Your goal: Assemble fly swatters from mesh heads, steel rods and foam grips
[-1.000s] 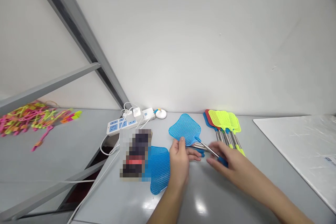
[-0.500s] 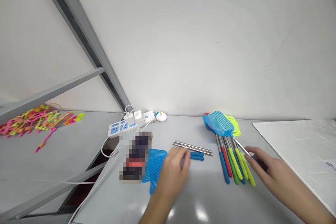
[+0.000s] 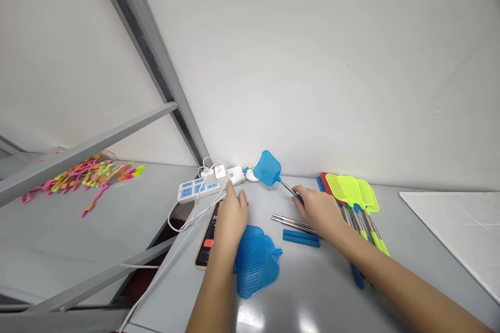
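My right hand [image 3: 318,208] is closed around the handle of a blue fly swatter [image 3: 267,168]. Its mesh head points up and left, clear of the table. My left hand [image 3: 232,213] is raised over a phone [image 3: 205,250] and partly covers it; thumb and forefinger are apart, and I see nothing held there. Loose blue swatter heads [image 3: 258,265] lie overlapping beside my left forearm. Metal rods [image 3: 291,221] and blue handle grips [image 3: 300,238] rest below my right hand. A pile of swatters [image 3: 351,192] with yellow-green, red and blue parts lies partly behind my right forearm.
A white power strip [image 3: 199,187] with plugs and cables stands at the back left, next to a round white object [image 3: 252,175]. A grey metal frame [image 3: 172,106] crosses the left side. Colourful strips [image 3: 89,174] lie beyond it. A white sheet [image 3: 449,234] lies at right.
My right hand has lifted the blue swatter off the pile and carried it left. My left hand has moved up and left, from beside the handle grips to over the phone. The view has shifted.
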`<state>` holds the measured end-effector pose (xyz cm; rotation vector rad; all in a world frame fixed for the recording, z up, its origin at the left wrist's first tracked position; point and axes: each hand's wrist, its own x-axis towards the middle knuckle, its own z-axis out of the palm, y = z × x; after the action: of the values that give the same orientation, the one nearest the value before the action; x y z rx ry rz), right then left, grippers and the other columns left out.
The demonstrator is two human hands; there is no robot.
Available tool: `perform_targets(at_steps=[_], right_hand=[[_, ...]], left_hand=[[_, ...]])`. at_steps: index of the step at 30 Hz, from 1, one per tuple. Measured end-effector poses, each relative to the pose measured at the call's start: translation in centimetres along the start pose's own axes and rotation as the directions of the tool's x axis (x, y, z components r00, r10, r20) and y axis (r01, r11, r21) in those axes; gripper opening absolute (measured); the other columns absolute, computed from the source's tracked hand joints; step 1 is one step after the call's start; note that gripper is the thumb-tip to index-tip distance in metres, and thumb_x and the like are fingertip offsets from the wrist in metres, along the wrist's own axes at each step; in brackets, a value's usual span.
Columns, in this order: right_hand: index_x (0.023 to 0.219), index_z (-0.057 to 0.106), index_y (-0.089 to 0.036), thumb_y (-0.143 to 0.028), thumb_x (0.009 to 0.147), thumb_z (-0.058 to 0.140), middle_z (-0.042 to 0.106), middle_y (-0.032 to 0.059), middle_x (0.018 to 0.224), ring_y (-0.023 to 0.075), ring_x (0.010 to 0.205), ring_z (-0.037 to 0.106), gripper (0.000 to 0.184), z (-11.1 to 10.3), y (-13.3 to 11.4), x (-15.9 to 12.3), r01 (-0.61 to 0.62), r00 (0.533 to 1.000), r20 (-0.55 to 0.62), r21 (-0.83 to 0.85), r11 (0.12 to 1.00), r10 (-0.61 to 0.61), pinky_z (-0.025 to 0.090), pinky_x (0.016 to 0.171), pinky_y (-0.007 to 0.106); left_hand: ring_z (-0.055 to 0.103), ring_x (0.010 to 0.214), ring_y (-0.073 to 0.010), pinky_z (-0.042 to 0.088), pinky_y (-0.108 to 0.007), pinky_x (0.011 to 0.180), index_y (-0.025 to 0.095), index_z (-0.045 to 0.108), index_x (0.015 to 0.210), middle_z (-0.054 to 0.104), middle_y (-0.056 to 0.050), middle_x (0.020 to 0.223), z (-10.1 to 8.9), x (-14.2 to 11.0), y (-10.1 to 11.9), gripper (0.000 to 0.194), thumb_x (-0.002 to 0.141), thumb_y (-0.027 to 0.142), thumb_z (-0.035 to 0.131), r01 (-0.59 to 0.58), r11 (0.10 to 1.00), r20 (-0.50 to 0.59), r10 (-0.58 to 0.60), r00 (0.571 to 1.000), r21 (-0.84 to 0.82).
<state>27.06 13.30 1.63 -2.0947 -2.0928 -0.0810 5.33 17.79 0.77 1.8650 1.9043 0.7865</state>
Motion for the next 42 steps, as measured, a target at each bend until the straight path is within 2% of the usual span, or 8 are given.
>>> perform_targets(at_steps=[5,10,13,15,21,29,36,42], right_hand=[[0.118,0.056,-0.021,-0.03,0.101,0.038,0.073,0.0047,0.098,0.0227,0.075,0.068,0.026,0.5,-0.6,0.3,-0.05,0.997,-0.061,-0.012,0.999,0.049,0.026,0.052,0.03],[0.109,0.061,-0.024,-0.027,0.099,0.042,0.073,0.0025,0.093,0.0189,0.072,0.067,0.022,0.3,0.4,-1.1,0.039,0.999,-0.016,-0.008,0.999,-0.039,0.025,0.052,0.028],[0.109,0.064,-0.026,-0.027,0.098,0.043,0.073,0.0027,0.094,0.0189,0.074,0.067,0.023,0.0,1.5,-2.6,0.069,0.998,0.002,0.01,0.998,-0.069,0.029,0.054,0.027],[0.111,0.063,-0.026,-0.029,0.099,0.042,0.073,0.003,0.096,0.0195,0.076,0.068,0.025,-0.2,2.0,-3.5,0.056,0.998,-0.005,0.028,0.998,-0.056,0.032,0.056,0.027],[0.112,0.062,-0.025,-0.035,0.099,0.041,0.074,0.0025,0.093,0.0197,0.079,0.068,0.026,-0.4,1.9,-3.7,0.032,0.999,-0.02,0.224,0.974,-0.028,0.039,0.061,0.027],[0.109,0.064,-0.023,-0.029,0.099,0.039,0.073,0.0056,0.096,0.0215,0.078,0.068,0.027,1.0,1.6,-2.5,-0.001,0.997,-0.072,0.159,0.987,0.012,0.034,0.056,0.028],[0.116,0.061,-0.025,-0.033,0.101,0.039,0.072,0.0039,0.104,0.0198,0.09,0.068,0.028,0.9,1.4,-2.7,0.059,0.996,-0.084,0.216,0.975,-0.041,0.043,0.068,0.027],[0.113,0.063,-0.025,-0.032,0.1,0.043,0.073,0.0029,0.102,0.0186,0.089,0.068,0.026,1.2,1.3,-2.2,0.077,0.996,-0.07,0.223,0.972,-0.063,0.045,0.071,0.026]], left_hand=[[0.07,0.073,-0.0227,0.048,-0.031,0.071,0.015,0.063,0.117,0.075,-0.013,0.094,0.2,1.0,-0.2,0.037,0.1,0.028,0.033,-0.028,0.999,0.038,0.027,0.999,0.04],[0.069,0.069,-0.0216,0.045,-0.029,0.067,0.018,0.067,0.104,0.074,-0.008,0.081,-0.4,0.4,-0.5,0.03,0.098,0.029,0.04,-0.063,0.995,0.07,0.057,0.996,0.084],[0.069,0.07,-0.0217,0.042,-0.028,0.065,0.02,0.07,0.094,0.073,-0.006,0.074,-1.0,0.1,-0.8,0.03,0.097,0.029,0.042,-0.1,0.988,0.104,0.088,0.991,0.12],[0.069,0.075,-0.0234,0.041,-0.029,0.065,0.02,0.071,0.09,0.074,-0.008,0.078,-1.3,0.0,-0.9,0.03,0.095,0.029,0.043,-0.12,0.98,0.12,0.102,0.988,0.157],[0.07,0.087,-0.0276,0.042,-0.03,0.07,0.02,0.074,0.089,0.076,-0.013,0.09,-1.4,-0.4,-0.7,0.03,0.094,0.027,0.045,-0.132,0.96,0.166,0.092,0.982,0.245],[0.07,0.089,-0.0289,0.043,-0.031,0.071,0.02,0.073,0.092,0.076,-0.014,0.091,-1.5,-0.3,-0.7,0.032,0.094,0.027,0.042,-0.119,0.948,0.179,0.068,0.982,0.294],[0.07,0.091,-0.0295,0.042,-0.032,0.073,0.021,0.073,0.094,0.076,-0.014,0.093,-1.4,-0.1,-0.9,0.032,0.094,0.028,0.042,-0.104,0.95,0.176,0.053,0.983,0.294],[0.069,0.088,-0.0289,0.041,-0.031,0.07,0.02,0.073,0.092,0.075,-0.014,0.092,-1.5,-0.1,-0.9,0.032,0.094,0.027,0.042,-0.101,0.952,0.169,0.054,0.984,0.287]])
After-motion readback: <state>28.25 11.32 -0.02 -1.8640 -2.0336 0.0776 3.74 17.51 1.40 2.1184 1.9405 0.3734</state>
